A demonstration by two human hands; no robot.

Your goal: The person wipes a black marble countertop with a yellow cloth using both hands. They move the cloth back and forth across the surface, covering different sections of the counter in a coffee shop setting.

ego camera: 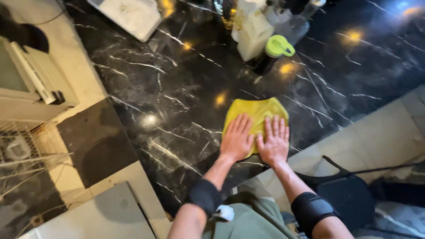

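A yellow cloth (256, 110) lies flat on a black marble countertop (177, 88) with white veins. My left hand (237, 138) presses palm-down on the cloth's near left part, fingers spread. My right hand (274, 140) lies beside it, palm-down on the cloth's near right part, thumbs almost touching. Both forearms wear black elbow bands.
A dark bottle with a lime-green lid (273, 52) and a white jug (253, 35) stand behind the cloth. A white tray (128, 15) sits at the far left of the counter. A wire rack (22, 159) and a white appliance (31, 84) lie to the left.
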